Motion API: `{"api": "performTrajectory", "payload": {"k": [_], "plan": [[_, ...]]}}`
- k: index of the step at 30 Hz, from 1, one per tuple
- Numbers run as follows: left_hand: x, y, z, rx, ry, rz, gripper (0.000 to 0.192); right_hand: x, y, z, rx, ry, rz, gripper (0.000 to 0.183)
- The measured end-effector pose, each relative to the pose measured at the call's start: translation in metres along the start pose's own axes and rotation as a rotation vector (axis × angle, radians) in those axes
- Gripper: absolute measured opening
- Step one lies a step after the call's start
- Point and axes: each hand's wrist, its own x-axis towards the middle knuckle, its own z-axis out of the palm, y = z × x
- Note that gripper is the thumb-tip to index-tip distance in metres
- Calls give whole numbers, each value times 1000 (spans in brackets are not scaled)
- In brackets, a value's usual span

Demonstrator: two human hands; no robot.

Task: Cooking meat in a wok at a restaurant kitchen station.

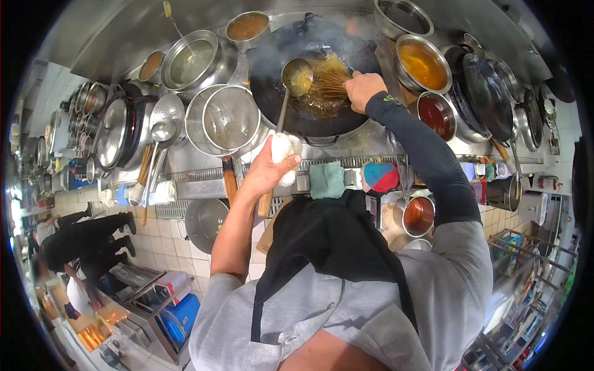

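My right hand (366, 92) grips a bamboo wok brush (332, 85), its bristles down in a large black wok (269, 99). Bubbly yellowish liquid (320, 105) lies in the bottom of the wok, and steam drifts off its far side. In my left hand (271, 167) is a folded white cloth (284, 148), wrapped around the handle of a steel ladle (297, 76). The ladle's bowl is over the wok, just left of the bristles, with some yellow liquid in it. The ladle's wooden end (265, 204) sticks out below my left hand.
Wire strainers (232, 118) and a pot of cloudy liquid (190, 62) stand left of the wok. To the right are bowls of orange liquid (422, 62) and red sauce (436, 116). A green cloth (327, 180) lies on the front edge. People in dark clothes (88, 236) stand far left.
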Motion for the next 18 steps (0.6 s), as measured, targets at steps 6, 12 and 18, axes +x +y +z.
{"api": "performTrajectory", "payload": {"k": [6,12,18], "plan": [[4,-5,-4,201,-10,-8,76,-12,-49,41,157,67,-23,27],[-22,34,-20,797,-86,-120,60,-10,42,-8,-1,-85,154,39],[-43,10,-20,1610,-324,71,36,-25,4,-20,311,101,203,59]]}}
